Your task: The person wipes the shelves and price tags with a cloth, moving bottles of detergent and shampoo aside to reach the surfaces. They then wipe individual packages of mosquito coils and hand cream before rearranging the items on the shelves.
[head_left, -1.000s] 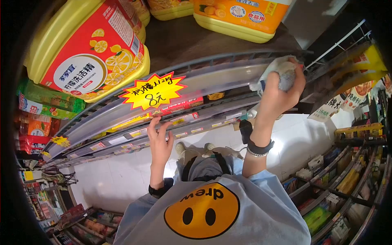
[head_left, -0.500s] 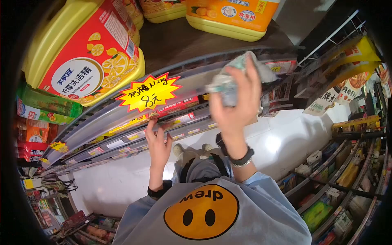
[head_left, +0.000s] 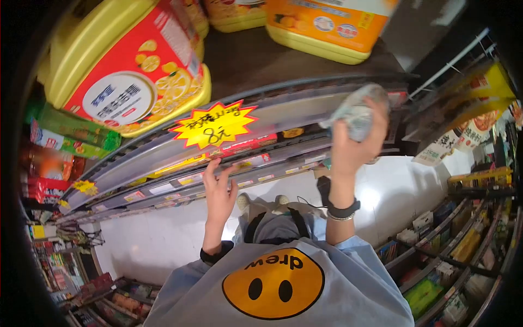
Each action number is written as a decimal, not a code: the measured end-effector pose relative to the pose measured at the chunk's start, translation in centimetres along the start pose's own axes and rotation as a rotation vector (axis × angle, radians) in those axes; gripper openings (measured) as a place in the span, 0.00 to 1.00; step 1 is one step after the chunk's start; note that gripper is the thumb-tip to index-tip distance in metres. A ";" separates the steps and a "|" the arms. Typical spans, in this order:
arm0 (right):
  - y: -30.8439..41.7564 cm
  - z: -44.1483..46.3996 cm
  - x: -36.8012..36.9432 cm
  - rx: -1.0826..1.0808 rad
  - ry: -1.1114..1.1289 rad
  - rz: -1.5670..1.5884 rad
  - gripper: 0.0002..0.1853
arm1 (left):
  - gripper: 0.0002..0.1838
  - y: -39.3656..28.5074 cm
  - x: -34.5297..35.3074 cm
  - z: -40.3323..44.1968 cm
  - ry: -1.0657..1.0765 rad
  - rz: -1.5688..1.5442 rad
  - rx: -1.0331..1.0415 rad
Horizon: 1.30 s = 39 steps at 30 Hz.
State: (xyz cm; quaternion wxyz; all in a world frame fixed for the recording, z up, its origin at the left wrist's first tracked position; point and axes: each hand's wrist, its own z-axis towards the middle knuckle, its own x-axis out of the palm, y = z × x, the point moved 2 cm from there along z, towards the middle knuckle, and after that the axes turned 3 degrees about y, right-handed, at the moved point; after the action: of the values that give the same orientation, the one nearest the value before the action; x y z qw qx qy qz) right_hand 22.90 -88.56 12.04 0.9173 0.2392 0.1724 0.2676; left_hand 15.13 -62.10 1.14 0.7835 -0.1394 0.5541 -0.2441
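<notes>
My right hand (head_left: 354,139) is closed around a crumpled greyish-white cloth (head_left: 357,111). The cloth lies against the clear price strip (head_left: 283,111) along the shelf's front edge, near its right end. Fingers loosely bent and apart, my left hand (head_left: 219,188) holds nothing. It is in front of the lower shelf edges, below a yellow starburst price sign (head_left: 215,125) fixed to the strip. Behind the sign stands a large yellow jug of lemon dish soap (head_left: 131,71) with a red label.
An orange-labelled jug (head_left: 327,27) stands farther back on the dark shelf (head_left: 234,54). Green bottles (head_left: 71,131) are at the left. Hanging packets (head_left: 468,114) and a white wire rack (head_left: 449,65) are at the right. Stocked shelves (head_left: 452,250) line the aisle behind.
My right hand has slid the cloth rightward along the price strip. My left hand stays near the lower shelf edges. The whole view has shifted slightly.
</notes>
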 end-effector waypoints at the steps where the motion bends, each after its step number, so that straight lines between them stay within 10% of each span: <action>1: -0.4 0.2 -0.3 0.048 -0.007 0.036 0.24 | 0.19 -0.1 -0.1 0.0 0.002 0.002 -0.002; 6: 1.3 -1.1 0.5 0.201 -0.031 0.105 0.24 | 0.19 0.2 0.2 -0.3 -0.017 0.025 0.010; 18: 5.0 -5.6 2.4 -0.214 0.380 0.118 0.20 | 0.18 0.7 1.2 0.0 -0.057 0.059 -0.041; 28: -2.2 0.5 -0.7 0.297 0.056 0.364 0.27 | 0.16 0.2 1.1 0.0 -0.078 -0.023 -0.057; 39: -2.3 3.4 -1.9 0.351 0.015 0.259 0.25 | 0.17 0.3 1.0 -0.2 -0.087 -0.016 -0.028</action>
State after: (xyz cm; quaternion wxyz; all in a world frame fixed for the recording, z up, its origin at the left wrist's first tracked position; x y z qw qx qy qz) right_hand 23.89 -92.54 14.00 0.8182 0.4135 0.1909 0.3509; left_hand 15.32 -62.32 0.14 0.8030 -0.1653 0.5216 -0.2363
